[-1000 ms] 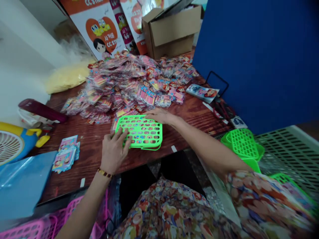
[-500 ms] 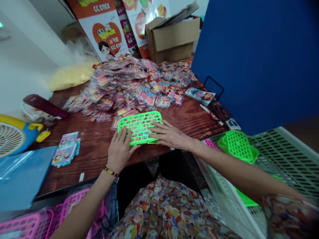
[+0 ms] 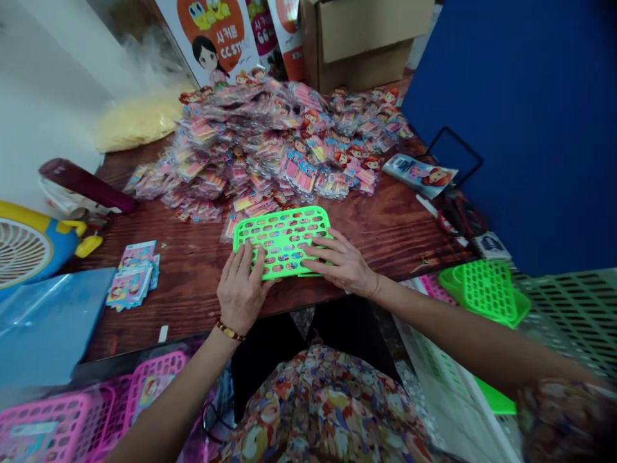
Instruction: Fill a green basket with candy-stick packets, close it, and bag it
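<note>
A bright green plastic basket (image 3: 284, 239) lies near the table's front edge, its flat perforated face up. Coloured printing shows through its holes. My left hand (image 3: 242, 278) grips its near left corner, fingers on top and thumb along the near edge. At the right end, my right hand (image 3: 343, 262) holds it with fingers laid over the top; the thumb is hidden. Just behind the basket spreads a big heap of small clear packets (image 3: 270, 148) with pink and yellow sticks and cartoon cards.
On the left are printed cards (image 3: 132, 280), a blue plastic sheet (image 3: 62, 328), a fan (image 3: 33, 247) and a dark red bottle (image 3: 87, 185). Scissors (image 3: 460, 215) lie right. Pink baskets (image 3: 53, 424) sit below left; a white crate (image 3: 457, 392) holds green ones. A cardboard box (image 3: 361, 45) stands behind.
The view has tilted down and shifted slightly left, so table things appear higher or further right. Both hands stay on the green basket, with the left fingers slightly more spread.
</note>
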`<action>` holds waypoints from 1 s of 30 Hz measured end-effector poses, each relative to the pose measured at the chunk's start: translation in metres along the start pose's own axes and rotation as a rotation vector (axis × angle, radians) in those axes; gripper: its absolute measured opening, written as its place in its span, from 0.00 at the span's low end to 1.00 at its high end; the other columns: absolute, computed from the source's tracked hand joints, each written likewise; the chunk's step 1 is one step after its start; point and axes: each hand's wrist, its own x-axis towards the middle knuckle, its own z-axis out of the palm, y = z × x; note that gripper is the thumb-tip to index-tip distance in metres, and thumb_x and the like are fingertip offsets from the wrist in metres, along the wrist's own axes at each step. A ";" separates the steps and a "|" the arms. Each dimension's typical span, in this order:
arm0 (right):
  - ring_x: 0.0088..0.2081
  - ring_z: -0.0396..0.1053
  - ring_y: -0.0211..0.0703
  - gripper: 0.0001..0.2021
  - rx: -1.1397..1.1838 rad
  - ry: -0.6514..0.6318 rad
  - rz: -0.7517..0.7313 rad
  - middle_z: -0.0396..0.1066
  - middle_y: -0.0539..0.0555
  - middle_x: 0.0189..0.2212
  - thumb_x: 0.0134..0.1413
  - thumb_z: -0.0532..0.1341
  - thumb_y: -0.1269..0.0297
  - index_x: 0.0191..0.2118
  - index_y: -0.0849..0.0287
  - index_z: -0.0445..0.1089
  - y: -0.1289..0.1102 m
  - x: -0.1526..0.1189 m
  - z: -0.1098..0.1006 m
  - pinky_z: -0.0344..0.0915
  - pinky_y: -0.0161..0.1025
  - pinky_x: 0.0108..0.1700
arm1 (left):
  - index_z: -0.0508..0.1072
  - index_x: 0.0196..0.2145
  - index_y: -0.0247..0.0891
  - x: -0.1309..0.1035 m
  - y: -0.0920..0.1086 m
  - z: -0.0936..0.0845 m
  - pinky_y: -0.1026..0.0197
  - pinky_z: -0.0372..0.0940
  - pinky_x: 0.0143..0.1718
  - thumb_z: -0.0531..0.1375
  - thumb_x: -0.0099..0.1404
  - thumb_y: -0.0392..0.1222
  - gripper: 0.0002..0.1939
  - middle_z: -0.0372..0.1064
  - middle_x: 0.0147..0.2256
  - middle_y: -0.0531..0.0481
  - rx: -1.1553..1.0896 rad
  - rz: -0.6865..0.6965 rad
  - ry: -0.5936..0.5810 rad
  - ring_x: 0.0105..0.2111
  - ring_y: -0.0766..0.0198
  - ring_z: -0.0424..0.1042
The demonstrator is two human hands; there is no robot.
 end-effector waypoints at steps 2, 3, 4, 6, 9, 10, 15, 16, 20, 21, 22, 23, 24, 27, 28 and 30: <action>0.64 0.55 0.46 0.15 0.020 0.004 -0.011 0.67 0.53 0.57 0.66 0.53 0.63 0.53 0.54 0.70 0.003 0.001 0.001 0.48 0.56 0.67 | 0.56 0.64 0.32 0.003 -0.002 -0.010 0.45 0.52 0.64 0.55 0.67 0.57 0.35 0.51 0.64 0.31 0.033 0.026 -0.039 0.64 0.46 0.53; 0.63 0.55 0.46 0.15 0.031 -0.012 -0.016 0.67 0.53 0.57 0.66 0.53 0.62 0.53 0.54 0.70 0.004 0.002 0.001 0.48 0.56 0.66 | 0.58 0.63 0.30 0.007 -0.003 -0.017 0.46 0.54 0.63 0.55 0.67 0.58 0.36 0.52 0.64 0.30 0.036 0.051 -0.071 0.64 0.45 0.54; 0.63 0.56 0.46 0.15 0.038 -0.031 -0.019 0.68 0.53 0.57 0.66 0.53 0.62 0.53 0.54 0.70 0.004 0.004 0.000 0.48 0.57 0.66 | 0.60 0.62 0.30 0.013 -0.005 -0.025 0.46 0.55 0.62 0.54 0.67 0.59 0.35 0.54 0.63 0.31 0.032 0.076 -0.109 0.63 0.46 0.56; 0.62 0.57 0.46 0.15 0.043 -0.045 -0.012 0.69 0.53 0.56 0.65 0.54 0.60 0.53 0.53 0.70 0.003 0.006 -0.002 0.48 0.57 0.66 | 0.67 0.56 0.36 0.029 -0.008 -0.041 0.46 0.58 0.59 0.52 0.68 0.59 0.28 0.63 0.59 0.36 0.013 0.095 -0.178 0.58 0.49 0.64; 0.61 0.59 0.47 0.14 0.046 -0.020 0.023 0.71 0.54 0.54 0.63 0.57 0.56 0.51 0.54 0.72 -0.003 0.009 -0.007 0.48 0.57 0.66 | 0.72 0.50 0.42 0.061 -0.004 -0.050 0.44 0.55 0.60 0.49 0.72 0.54 0.19 0.71 0.52 0.46 0.018 0.046 -0.179 0.55 0.52 0.67; 0.61 0.60 0.48 0.15 0.052 -0.012 0.033 0.71 0.54 0.53 0.63 0.57 0.56 0.50 0.54 0.72 -0.005 0.010 -0.009 0.48 0.57 0.66 | 0.71 0.52 0.42 0.071 -0.001 -0.046 0.42 0.53 0.62 0.50 0.72 0.53 0.20 0.70 0.54 0.45 0.032 0.034 -0.158 0.58 0.50 0.64; 0.60 0.62 0.46 0.16 0.101 -0.060 0.151 0.71 0.54 0.54 0.63 0.57 0.53 0.51 0.54 0.71 -0.009 0.026 -0.021 0.48 0.54 0.66 | 0.57 0.64 0.42 0.089 0.014 -0.009 0.34 0.51 0.61 0.53 0.67 0.60 0.33 0.51 0.65 0.39 0.063 0.015 -0.209 0.65 0.38 0.49; 0.61 0.59 0.48 0.17 0.086 -0.076 0.217 0.68 0.55 0.56 0.64 0.56 0.53 0.53 0.54 0.70 -0.006 0.031 -0.022 0.48 0.56 0.66 | 0.56 0.64 0.43 0.087 0.015 -0.005 0.33 0.51 0.60 0.53 0.67 0.61 0.34 0.50 0.65 0.39 0.061 0.000 -0.230 0.65 0.37 0.48; 0.69 0.40 0.56 0.28 0.038 -0.208 0.455 0.49 0.60 0.67 0.65 0.51 0.49 0.64 0.60 0.59 0.011 0.046 -0.014 0.47 0.62 0.65 | 0.56 0.65 0.44 0.082 0.019 -0.007 0.32 0.49 0.61 0.51 0.67 0.62 0.34 0.49 0.66 0.40 0.026 -0.039 -0.255 0.66 0.38 0.46; 0.69 0.36 0.55 0.28 0.054 -0.249 0.471 0.45 0.60 0.68 0.66 0.50 0.50 0.65 0.61 0.56 0.016 0.048 -0.012 0.48 0.60 0.65 | 0.55 0.65 0.44 0.083 0.020 -0.009 0.32 0.48 0.62 0.50 0.67 0.63 0.34 0.48 0.66 0.41 0.009 -0.049 -0.254 0.66 0.38 0.45; 0.70 0.35 0.54 0.28 0.073 -0.275 0.474 0.43 0.59 0.69 0.67 0.49 0.51 0.66 0.61 0.54 0.020 0.049 -0.010 0.49 0.58 0.66 | 0.55 0.65 0.45 0.084 0.022 -0.011 0.32 0.47 0.62 0.50 0.67 0.64 0.34 0.48 0.66 0.41 -0.010 -0.062 -0.254 0.66 0.39 0.44; 0.70 0.34 0.53 0.28 0.089 -0.290 0.473 0.41 0.58 0.69 0.67 0.48 0.52 0.66 0.60 0.53 0.024 0.049 -0.008 0.50 0.56 0.66 | 0.55 0.65 0.46 0.085 0.023 -0.012 0.32 0.47 0.62 0.49 0.67 0.64 0.34 0.47 0.67 0.42 -0.027 -0.077 -0.254 0.67 0.39 0.43; 0.70 0.33 0.51 0.27 0.097 -0.295 0.466 0.41 0.57 0.69 0.68 0.47 0.53 0.67 0.59 0.53 0.027 0.049 -0.007 0.50 0.55 0.66 | 0.56 0.64 0.46 0.087 0.024 -0.012 0.32 0.46 0.62 0.48 0.67 0.65 0.34 0.47 0.67 0.43 -0.043 -0.092 -0.254 0.67 0.39 0.42; 0.70 0.36 0.51 0.27 0.069 -0.289 0.426 0.42 0.57 0.69 0.68 0.47 0.52 0.66 0.59 0.54 0.030 0.047 -0.003 0.52 0.53 0.66 | 0.56 0.64 0.43 0.089 0.022 -0.011 0.32 0.46 0.63 0.47 0.66 0.67 0.37 0.47 0.67 0.41 -0.079 -0.137 -0.251 0.67 0.40 0.43; 0.69 0.37 0.52 0.27 0.040 -0.281 0.415 0.43 0.58 0.69 0.68 0.46 0.52 0.66 0.60 0.54 0.027 0.046 -0.001 0.52 0.54 0.65 | 0.56 0.64 0.41 0.089 0.019 -0.011 0.33 0.46 0.63 0.47 0.65 0.68 0.38 0.48 0.66 0.39 -0.090 -0.150 -0.247 0.66 0.41 0.44; 0.69 0.40 0.55 0.27 -0.035 -0.245 0.396 0.47 0.62 0.68 0.68 0.46 0.53 0.66 0.63 0.54 0.017 0.044 0.004 0.55 0.56 0.63 | 0.57 0.63 0.39 0.085 0.012 -0.015 0.35 0.47 0.63 0.46 0.63 0.70 0.41 0.50 0.65 0.36 -0.115 -0.145 -0.250 0.66 0.42 0.47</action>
